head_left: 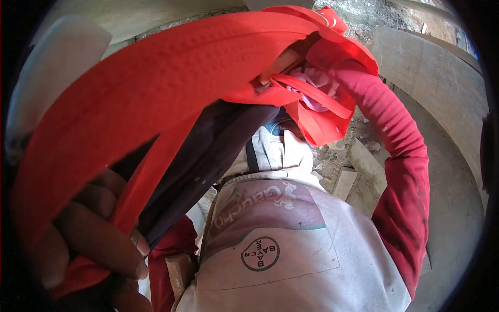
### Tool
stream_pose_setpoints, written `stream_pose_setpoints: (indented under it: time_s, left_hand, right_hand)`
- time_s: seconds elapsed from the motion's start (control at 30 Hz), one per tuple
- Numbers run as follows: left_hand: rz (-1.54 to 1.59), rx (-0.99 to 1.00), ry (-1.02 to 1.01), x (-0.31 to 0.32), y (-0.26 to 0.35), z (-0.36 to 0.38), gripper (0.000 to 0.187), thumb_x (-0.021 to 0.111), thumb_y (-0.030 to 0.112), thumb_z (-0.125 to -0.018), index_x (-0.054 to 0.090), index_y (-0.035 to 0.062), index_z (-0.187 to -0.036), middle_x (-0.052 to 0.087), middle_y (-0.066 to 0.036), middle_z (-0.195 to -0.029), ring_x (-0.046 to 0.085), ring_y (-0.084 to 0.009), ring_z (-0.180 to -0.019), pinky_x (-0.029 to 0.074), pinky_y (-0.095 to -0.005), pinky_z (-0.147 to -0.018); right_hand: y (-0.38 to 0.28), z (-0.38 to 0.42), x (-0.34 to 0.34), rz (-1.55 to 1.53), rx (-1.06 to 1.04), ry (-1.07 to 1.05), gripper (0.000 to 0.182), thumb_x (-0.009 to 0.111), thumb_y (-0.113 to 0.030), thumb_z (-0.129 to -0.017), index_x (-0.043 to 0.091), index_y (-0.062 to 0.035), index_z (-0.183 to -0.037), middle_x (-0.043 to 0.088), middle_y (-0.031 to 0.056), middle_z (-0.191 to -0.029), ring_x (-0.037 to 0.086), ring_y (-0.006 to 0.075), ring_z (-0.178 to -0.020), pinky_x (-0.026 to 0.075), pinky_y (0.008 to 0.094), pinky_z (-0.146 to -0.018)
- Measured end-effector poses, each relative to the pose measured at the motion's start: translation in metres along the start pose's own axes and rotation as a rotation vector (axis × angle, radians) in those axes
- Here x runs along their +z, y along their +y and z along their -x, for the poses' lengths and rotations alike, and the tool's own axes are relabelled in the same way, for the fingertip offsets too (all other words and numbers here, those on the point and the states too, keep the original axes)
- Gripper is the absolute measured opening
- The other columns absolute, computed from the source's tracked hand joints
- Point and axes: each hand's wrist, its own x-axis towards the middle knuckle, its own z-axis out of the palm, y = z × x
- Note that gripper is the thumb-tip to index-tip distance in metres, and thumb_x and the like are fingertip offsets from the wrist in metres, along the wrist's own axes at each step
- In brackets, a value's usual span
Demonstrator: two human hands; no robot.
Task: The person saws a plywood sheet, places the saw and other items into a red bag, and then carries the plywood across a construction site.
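A red cloth bag (171, 67) stretches across the upper left and middle of the view, close to the camera. At the lower left, my left hand (99, 223) is closed on the bag's edge and strap. My right arm, in a red sleeve, reaches up to the bag's far end, where my right hand is hidden by the red cloth. Inside the bag's opening shows some crumpled pink material (314, 83), with a red strap lying across it. Dark cloth (208, 151) hangs beneath the bag, near my left hand.
A white printed shirt (265, 223) covers my torso. Behind it, broken flat pieces (345, 182) and rubble lie on the floor. Large grey boards (426, 62) stand on the right. A brown block-like piece (180, 273) is by my left sleeve.
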Motion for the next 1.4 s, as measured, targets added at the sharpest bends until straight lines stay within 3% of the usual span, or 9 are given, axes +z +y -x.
stream_pose_setpoints:
  time_s: [0.43,0.5,0.53,0.57,0.63,0.7,0.77,0.97,1.4]
  left_hand:
    - [0.228,0.068,0.020,0.005,-0.021,0.001,0.037,0.075,0.039,-0.083,0.055,0.0113,-0.096,0.058,0.007,-0.070,0.048,-0.0089,-0.052,0.040,-0.0279,-0.063]
    - [0.225,0.065,-0.022,0.001,-0.018,-0.009,0.035,0.075,0.039,-0.083,0.056,0.0116,-0.095,0.058,0.007,-0.070,0.048,-0.0090,-0.053,0.040,-0.0280,-0.063]
    - [0.177,0.017,-0.153,-0.008,-0.011,-0.022,0.051,0.080,0.036,-0.076,0.053,0.0063,-0.107,0.059,0.007,-0.068,0.048,-0.0101,-0.052,0.044,-0.0284,-0.063]
    - [0.127,-0.029,-0.281,-0.013,-0.008,-0.030,0.070,0.086,0.034,-0.070,0.051,0.0010,-0.120,0.060,0.006,-0.067,0.049,-0.0111,-0.052,0.047,-0.0288,-0.063]
    - [0.152,0.017,-0.147,-0.006,-0.012,-0.020,0.055,0.083,0.034,-0.071,0.052,0.0047,-0.105,0.058,0.006,-0.067,0.050,-0.0103,-0.053,0.045,-0.0281,-0.061]
    - [0.233,0.095,0.102,0.004,-0.019,-0.003,0.032,0.077,0.033,-0.075,0.053,0.0119,-0.076,0.055,0.005,-0.068,0.052,-0.0087,-0.057,0.041,-0.0266,-0.057]
    - [0.068,0.037,-0.325,-0.021,-0.008,-0.019,0.034,0.075,0.030,-0.074,0.052,0.0063,-0.084,0.055,0.004,-0.068,0.052,-0.0083,-0.056,0.041,-0.0256,-0.056]
    - [0.174,-0.062,-0.428,-0.016,-0.006,-0.024,0.071,0.074,0.039,-0.083,0.033,-0.0041,-0.120,0.057,0.004,-0.069,0.052,-0.0098,-0.054,0.043,-0.0315,-0.061]
    - [0.304,0.217,-0.350,-0.018,-0.026,-0.030,0.087,0.067,0.037,-0.088,0.016,-0.0069,-0.144,0.058,0.007,-0.072,0.052,-0.0074,-0.060,0.041,-0.0291,-0.066]
  right_hand:
    - [0.012,0.036,0.036,-0.427,0.053,0.161,0.068,0.079,-0.030,-0.074,0.053,-0.0122,-0.134,0.058,0.0151,-0.128,0.051,0.0347,-0.126,0.041,0.0472,-0.104]
    - [0.110,0.050,0.093,0.076,0.056,0.298,0.027,0.049,-0.032,-0.102,0.053,-0.0142,-0.122,0.062,0.0046,-0.110,0.060,0.0136,-0.090,0.049,0.0334,-0.064]
    - [0.133,0.062,0.095,0.088,0.213,0.017,0.071,0.066,-0.046,-0.077,0.050,-0.0057,-0.133,0.056,0.0215,-0.126,0.047,0.0441,-0.124,0.036,0.0506,-0.106]
    - [0.157,0.071,0.100,0.087,0.213,0.024,0.071,0.066,-0.046,-0.077,0.050,-0.0057,-0.133,0.056,0.0215,-0.126,0.047,0.0441,-0.124,0.036,0.0506,-0.106]
    - [0.193,0.074,0.108,0.148,0.009,0.172,0.021,0.051,-0.029,-0.101,0.057,-0.0151,-0.115,0.061,0.0049,-0.105,0.058,0.0141,-0.080,0.046,0.0328,-0.054]
    - [0.128,0.076,0.081,0.884,-0.108,0.266,0.028,0.055,-0.019,-0.090,0.061,-0.0080,-0.115,0.064,0.0154,-0.110,0.063,0.0325,-0.090,0.053,0.0411,-0.074]
    - [0.160,0.064,0.099,-0.211,0.362,0.065,0.029,0.055,-0.024,-0.091,0.062,-0.0064,-0.113,0.065,0.0197,-0.110,0.064,0.0372,-0.091,0.053,0.0403,-0.077]
    - [0.152,0.092,0.078,0.191,0.190,0.032,0.029,0.054,-0.026,-0.092,0.062,-0.0056,-0.112,0.066,0.0204,-0.108,0.065,0.0369,-0.089,0.053,0.0409,-0.076]
    - [0.095,0.105,0.056,0.380,0.201,-0.185,0.032,0.054,-0.030,-0.094,0.061,-0.0039,-0.111,0.067,0.0218,-0.103,0.065,0.0364,-0.085,0.053,0.0421,-0.074]
